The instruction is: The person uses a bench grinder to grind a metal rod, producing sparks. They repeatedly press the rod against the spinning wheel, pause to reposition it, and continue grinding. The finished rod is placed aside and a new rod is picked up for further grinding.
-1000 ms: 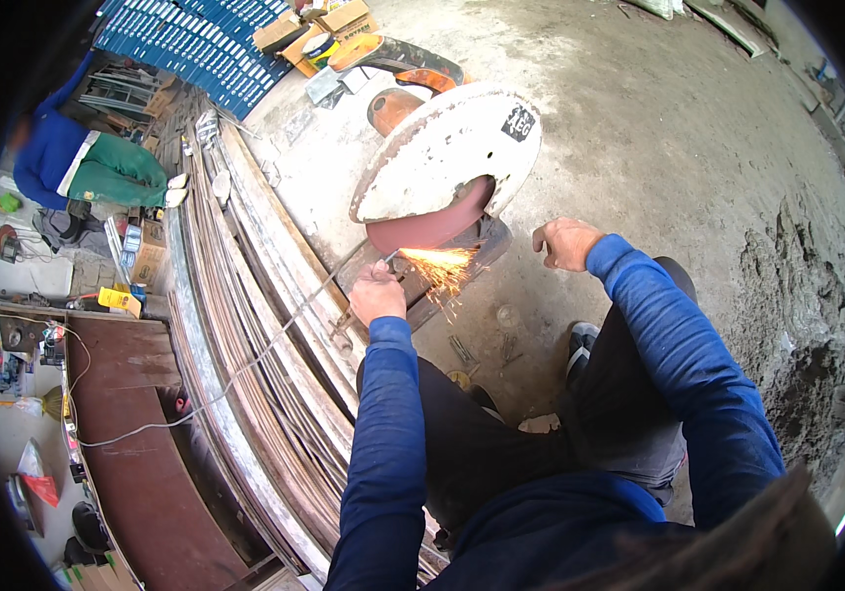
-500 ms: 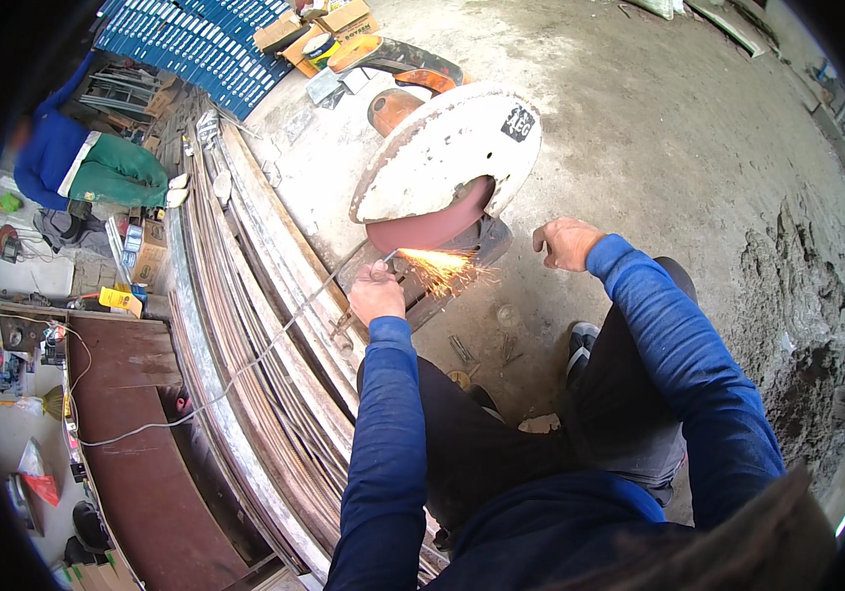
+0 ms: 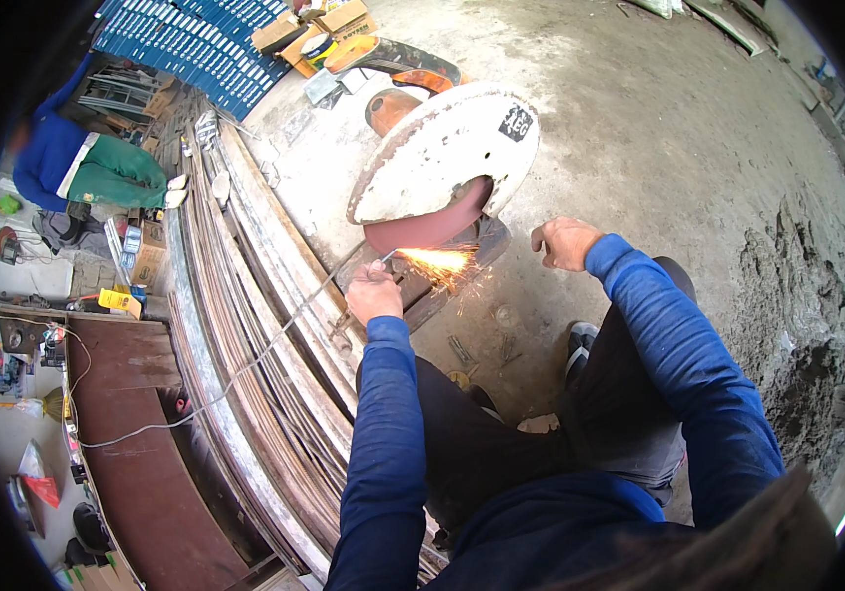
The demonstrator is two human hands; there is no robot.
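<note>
My left hand is closed round a long, thin metal rod, slightly bent, which trails away to the lower left. The rod's tip touches the reddish-brown abrasive disc of a cut-off saw, whose chipped white guard covers most of the disc. Orange sparks spray rightward from the contact. The saw's orange and black handle points up and away. To the right of the saw base, my right hand hangs in the air with nothing in it, fingers loosely bent and apart from the thumb.
Long metal bars lie stacked at my left. Beyond them are a brown steel beam and a co-worker in green trousers bending over. Blue stacked pieces and cardboard boxes stand at the back. Rubble lies right.
The spark spray has changed shape slightly. Both hands and the rod stay almost where they were.
</note>
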